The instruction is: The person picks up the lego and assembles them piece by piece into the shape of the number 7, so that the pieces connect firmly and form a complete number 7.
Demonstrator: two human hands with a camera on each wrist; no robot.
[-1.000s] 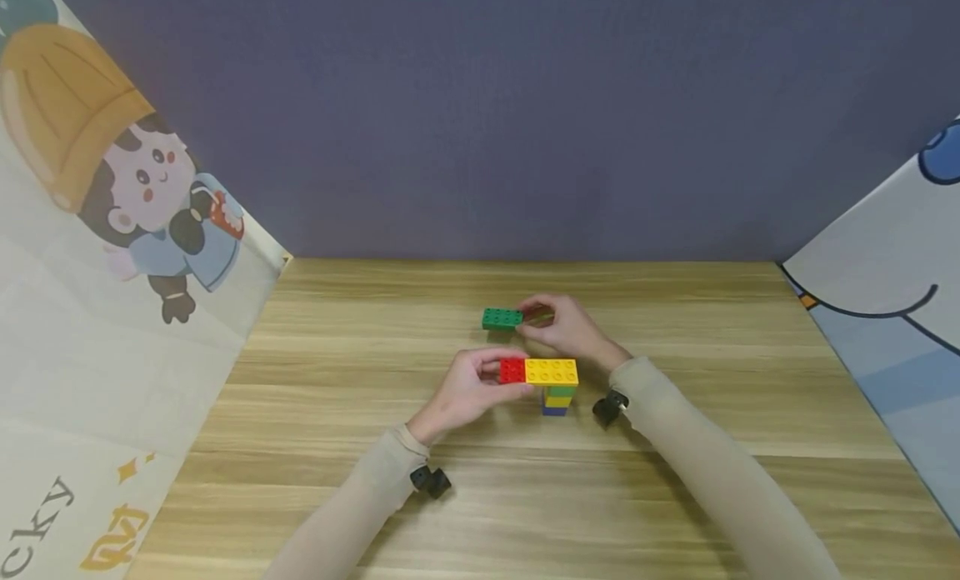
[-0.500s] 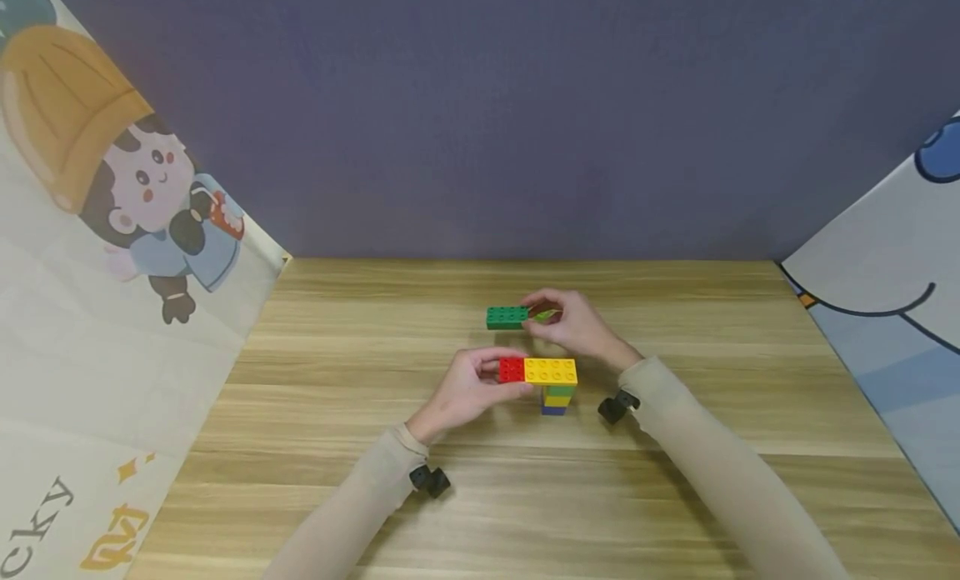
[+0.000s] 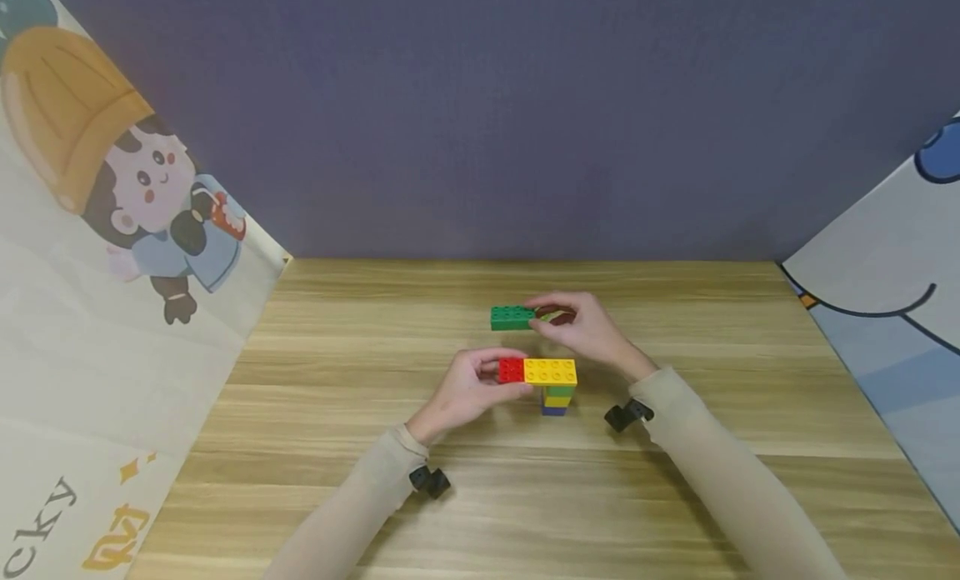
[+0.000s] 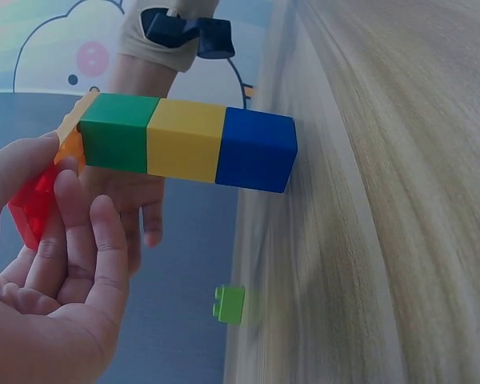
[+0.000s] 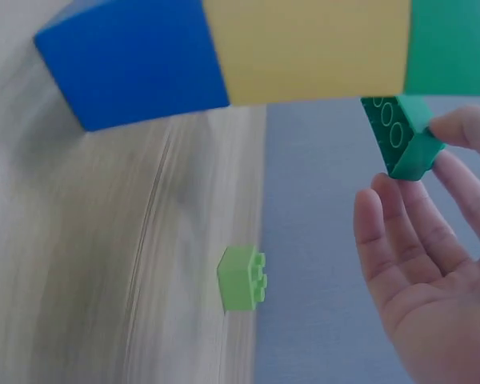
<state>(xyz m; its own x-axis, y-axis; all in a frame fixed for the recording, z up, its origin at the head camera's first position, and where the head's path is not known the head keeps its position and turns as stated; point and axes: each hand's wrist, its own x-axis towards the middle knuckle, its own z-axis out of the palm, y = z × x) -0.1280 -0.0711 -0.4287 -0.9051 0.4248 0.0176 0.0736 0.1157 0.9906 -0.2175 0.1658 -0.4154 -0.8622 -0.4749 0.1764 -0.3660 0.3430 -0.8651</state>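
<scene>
My left hand (image 3: 457,394) holds a red brick (image 3: 512,370) between thumb and fingers. Beside the red brick, a long yellow brick (image 3: 551,372) tops an upright column of green (image 4: 116,133), yellow (image 4: 186,140) and blue (image 4: 257,150) blocks. The blue block is lowest, by the table. Behind this column, my right hand (image 3: 588,328) pinches one end of a dark green brick (image 3: 512,318) with thumb and fingers. The right wrist view shows that brick's studless, hollow side (image 5: 390,126), raised off the table.
A small light green brick (image 5: 240,278) stands on the wooden table (image 3: 360,338) behind the column, partly covered by the right hand in the head view. A dark grey panel (image 3: 480,130) rises at the table's far edge. Printed panels (image 3: 97,338) flank both sides.
My right hand has shifted slightly rightward, bringing the dark green brick along. The left hand and the column have stayed in place.
</scene>
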